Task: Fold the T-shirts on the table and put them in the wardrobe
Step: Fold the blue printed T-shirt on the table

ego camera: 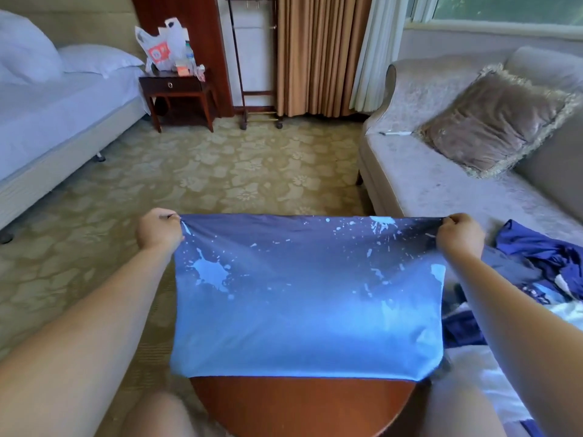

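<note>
Pinching the splattered blue T-shirt [303, 298] taut over the round table [303, 405], left hand [157, 231] and right hand [460, 234] each clamp a far corner. We judge this fold half done; more shirts [536, 263] wait unfolded at three o'clock, no wardrobe visible.

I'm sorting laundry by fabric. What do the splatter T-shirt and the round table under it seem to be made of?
Splatter T-shirt: probably a thin, smooth knit, perhaps polyester; faint sheen, soft drape, puckers where the left hand and right hand pinch its corners. Round table: apparently wood, reddish-brown with glossy varnish; its bare part gleams.
</note>
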Motion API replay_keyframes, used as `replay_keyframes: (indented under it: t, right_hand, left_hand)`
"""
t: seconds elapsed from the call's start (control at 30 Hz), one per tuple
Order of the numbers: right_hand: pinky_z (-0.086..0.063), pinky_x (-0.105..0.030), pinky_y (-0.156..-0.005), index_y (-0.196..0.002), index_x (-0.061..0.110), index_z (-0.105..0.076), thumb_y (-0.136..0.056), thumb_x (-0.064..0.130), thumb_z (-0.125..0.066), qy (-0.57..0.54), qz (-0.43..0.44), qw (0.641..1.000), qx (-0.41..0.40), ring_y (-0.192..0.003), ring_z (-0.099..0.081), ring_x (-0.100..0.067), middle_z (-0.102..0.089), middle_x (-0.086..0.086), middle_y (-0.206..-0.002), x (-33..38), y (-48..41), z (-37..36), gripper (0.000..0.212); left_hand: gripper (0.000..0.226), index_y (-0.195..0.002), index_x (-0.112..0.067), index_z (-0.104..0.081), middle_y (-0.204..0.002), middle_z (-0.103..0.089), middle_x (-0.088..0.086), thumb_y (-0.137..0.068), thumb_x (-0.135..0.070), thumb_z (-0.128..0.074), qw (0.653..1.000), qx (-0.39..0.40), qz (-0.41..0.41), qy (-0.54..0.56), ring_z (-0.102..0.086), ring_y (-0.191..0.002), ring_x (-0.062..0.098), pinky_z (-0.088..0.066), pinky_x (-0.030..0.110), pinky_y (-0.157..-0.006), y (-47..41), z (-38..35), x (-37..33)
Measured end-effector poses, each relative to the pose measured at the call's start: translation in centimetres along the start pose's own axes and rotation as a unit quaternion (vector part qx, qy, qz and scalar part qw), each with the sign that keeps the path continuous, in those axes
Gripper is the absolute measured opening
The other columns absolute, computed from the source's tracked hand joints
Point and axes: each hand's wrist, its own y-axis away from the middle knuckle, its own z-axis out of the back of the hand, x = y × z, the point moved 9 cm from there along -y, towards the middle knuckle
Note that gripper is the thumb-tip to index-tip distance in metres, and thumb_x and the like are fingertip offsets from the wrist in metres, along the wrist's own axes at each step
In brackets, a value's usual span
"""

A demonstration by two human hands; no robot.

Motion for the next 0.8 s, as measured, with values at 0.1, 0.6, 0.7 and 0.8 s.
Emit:
replay_keyframes:
  t: [0.1,0.6,0.7,0.8]
  right_hand:
    - [-0.035,-0.033,-0.074,-0.111,-0.002,-0.061,-0.099,0.013,-0.041,0.018,0.004,1.0,0.014,-0.101,-0.057,-0.04,-0.062,-0.029,-0.113,0.5,-3.3,-3.6,0.028]
    - [-0.021,-0.051,-0.114,-0.149,0.013,-0.032,-0.099,0.036,-0.049,0.18,0.142,0.965,0.127,-0.141,-0.025,-0.036,-0.027,-0.018,-0.154,-1.4,4.6,-16.3,0.058]
    - [-0.006,-0.054,-0.118,-0.153,0.023,-0.025,-0.101,0.049,-0.036,0.261,0.166,0.924,0.225,-0.149,-0.004,-0.026,-0.01,-0.008,-0.162,-1.4,11.2,-18.1,0.059]
    - [0.0,-0.057,-0.117,-0.155,0.029,-0.014,-0.097,0.063,-0.024,0.331,0.185,0.883,0.277,-0.15,0.008,-0.024,0.004,-0.002,-0.163,-3.1,15.6,-18.8,0.067]
  left_hand:
    - [0.014,-0.087,-0.016,-0.065,-0.066,-0.057,0.0,-0.093,-0.008,-0.056,1.0,-0.002,0.007,-0.015,-0.059,-0.04,0.006,-0.058,0.029,-0.058,-3.3,-3.6,0.4]
    - [0.068,-0.15,-0.017,-0.031,-0.159,-0.02,0.013,-0.091,-0.035,-0.061,0.902,0.142,-0.209,-0.349,-0.015,-0.146,0.034,-0.012,0.053,-0.117,5.1,-13.8,6.4]
    - [0.066,-0.15,-0.021,-0.031,-0.16,-0.018,0.01,-0.094,-0.049,-0.051,0.866,0.173,-0.221,-0.414,-0.007,-0.148,0.03,-0.004,0.058,-0.116,8.1,-13.1,8.3]
    - [0.072,-0.152,-0.025,-0.025,-0.162,-0.012,0.009,-0.092,-0.061,-0.042,0.845,0.188,-0.204,-0.458,-0.003,-0.149,0.029,0.001,0.06,-0.114,9.8,-11.0,10.8]
